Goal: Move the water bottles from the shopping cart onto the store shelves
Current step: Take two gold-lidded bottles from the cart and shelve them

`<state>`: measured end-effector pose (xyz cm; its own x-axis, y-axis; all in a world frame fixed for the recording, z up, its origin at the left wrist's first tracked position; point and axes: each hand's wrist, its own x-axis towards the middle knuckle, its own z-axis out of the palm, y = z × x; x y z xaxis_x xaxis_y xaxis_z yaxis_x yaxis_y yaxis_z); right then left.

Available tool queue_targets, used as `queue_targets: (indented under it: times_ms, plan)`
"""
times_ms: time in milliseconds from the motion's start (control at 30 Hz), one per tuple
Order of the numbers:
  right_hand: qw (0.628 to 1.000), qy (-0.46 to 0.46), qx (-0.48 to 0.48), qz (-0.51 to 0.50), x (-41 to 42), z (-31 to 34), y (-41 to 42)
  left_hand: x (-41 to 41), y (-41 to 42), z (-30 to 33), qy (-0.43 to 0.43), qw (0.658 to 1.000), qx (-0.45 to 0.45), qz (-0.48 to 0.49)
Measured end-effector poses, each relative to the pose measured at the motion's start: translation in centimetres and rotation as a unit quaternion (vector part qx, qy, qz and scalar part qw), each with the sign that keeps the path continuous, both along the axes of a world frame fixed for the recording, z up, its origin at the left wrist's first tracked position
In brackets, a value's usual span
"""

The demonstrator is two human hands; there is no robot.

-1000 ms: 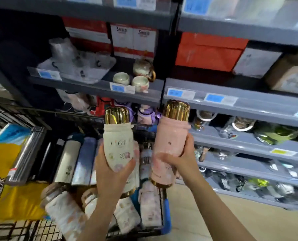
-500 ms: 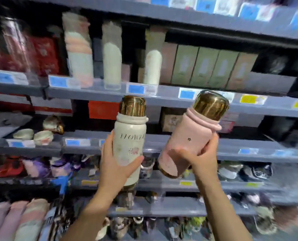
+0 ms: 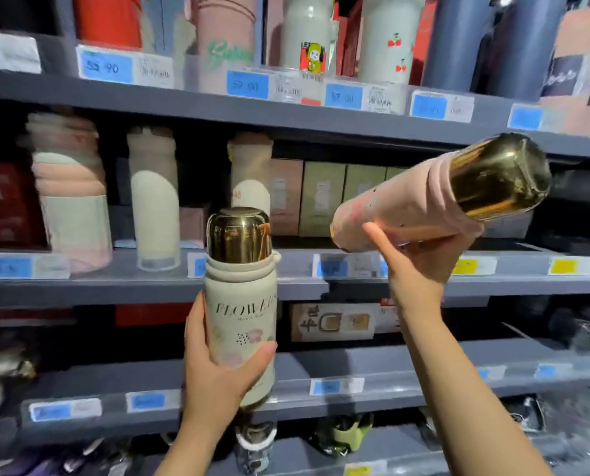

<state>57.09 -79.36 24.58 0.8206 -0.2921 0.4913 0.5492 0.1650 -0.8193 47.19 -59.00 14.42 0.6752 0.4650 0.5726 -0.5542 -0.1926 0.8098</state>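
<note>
Head view: a cream flask (image 3: 240, 304) with a gold cap, printed with lettering and flowers, is held upright by the left hand (image 3: 218, 369), whose fingers and thumb are wrapped round its lower body. A pink flask (image 3: 403, 204) with a gold cap is gripped near its base by the right hand (image 3: 420, 259) and is tilted steeply, cap toward the upper right. Both are raised in front of grey store shelves (image 3: 149, 286), level with a tier where pink and cream bottles (image 3: 154, 201) and boxes (image 3: 321, 197) are stood. Blue price labels (image 3: 247, 84) are fixed along the shelf edges.
</note>
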Motion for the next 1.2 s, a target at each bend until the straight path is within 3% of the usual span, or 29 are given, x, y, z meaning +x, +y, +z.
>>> queue_targets:
  times_ms: [67, 200, 433, 767, 867, 1033, 1200]
  plan:
    - [0.998, 0.029, -0.039, -0.048, 1.4, 0.5, 1.0, 1.0, 0.3, 0.3, -0.006, 1.000, -0.013, -0.001]
    - [0.974, -0.136, -0.121, -0.138, 4.5, 2.0, 2.7, 2.0, 1.2, 0.5, -0.012, 1.000, -0.009, 0.008]
    - [0.953, -0.135, -0.266, -0.057, 7.2, 1.4, 2.4, 2.3, 1.1, -0.2, 0.000, 0.999, -0.006, 0.034]
    - [0.854, -0.152, -0.498, -0.009, 9.4, 5.6, 1.8, 3.2, -1.5, 0.3, -0.014, 0.997, -0.068, 0.018]
    - [0.848, -0.123, -0.515, 0.007, 10.2, 6.3, 1.8, 3.4, -1.7, -0.1, -0.010, 0.997, -0.074, 0.020]
    - [0.879, -0.041, -0.476, 0.020, 11.1, 7.1, 1.7, 3.3, -1.9, -0.7, -0.009, 0.995, -0.099, 0.022]
    - [0.892, -0.018, -0.451, 0.023, 11.0, 6.7, 1.9, 3.3, -2.4, -1.0, -0.005, 0.995, -0.096, 0.022]
